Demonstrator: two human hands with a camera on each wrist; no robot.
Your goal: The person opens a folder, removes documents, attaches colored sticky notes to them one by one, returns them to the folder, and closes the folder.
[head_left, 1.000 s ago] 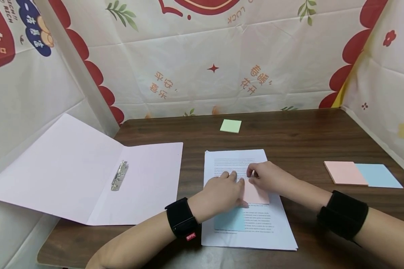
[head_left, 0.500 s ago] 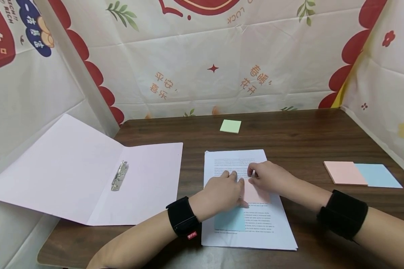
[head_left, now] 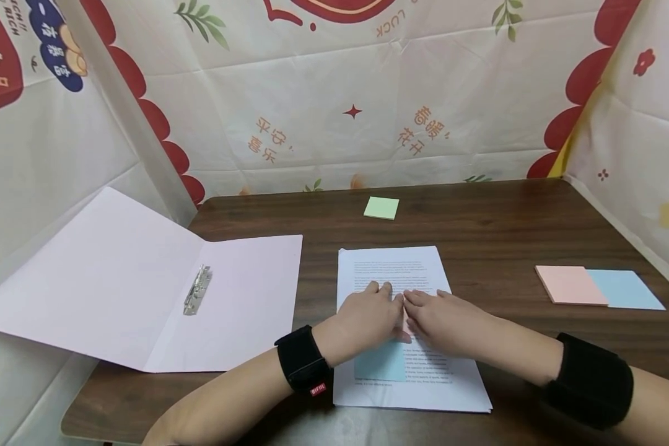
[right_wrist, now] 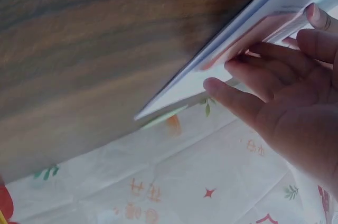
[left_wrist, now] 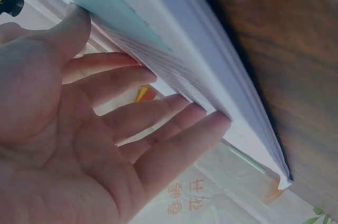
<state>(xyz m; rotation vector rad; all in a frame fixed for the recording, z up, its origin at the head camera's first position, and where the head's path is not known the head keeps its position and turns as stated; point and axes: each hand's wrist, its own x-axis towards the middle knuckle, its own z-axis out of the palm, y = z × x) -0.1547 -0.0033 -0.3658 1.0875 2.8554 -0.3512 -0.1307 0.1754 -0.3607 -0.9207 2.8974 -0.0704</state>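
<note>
A stack of printed paper (head_left: pixel 393 266) lies on the dark wooden table (head_left: pixel 496 229). A blue sticky note (head_left: pixel 379 364) is stuck on its lower left part. A pink sticky note (head_left: pixel 406 326) sits above it, almost wholly hidden under my hands. My left hand (head_left: pixel 368 314) lies flat on the paper with straight fingers (left_wrist: pixel 174 129). My right hand (head_left: pixel 443 319) presses flat on the pink note (right_wrist: pixel 248 44), fingers (right_wrist: pixel 237 100) straight, its fingertips meeting the left hand's.
An open pale pink folder (head_left: pixel 139 279) with a metal clip (head_left: pixel 197 290) overhangs the table's left edge. A green sticky pad (head_left: pixel 381 207) lies at the back. Pink (head_left: pixel 570 285) and blue (head_left: pixel 624 289) sticky pads sit at the right. Patterned cloth walls (head_left: pixel 334 93) enclose the table.
My right hand has slid down and left over the pink note, flattening onto it and covering it. The left hand has stayed in place.
</note>
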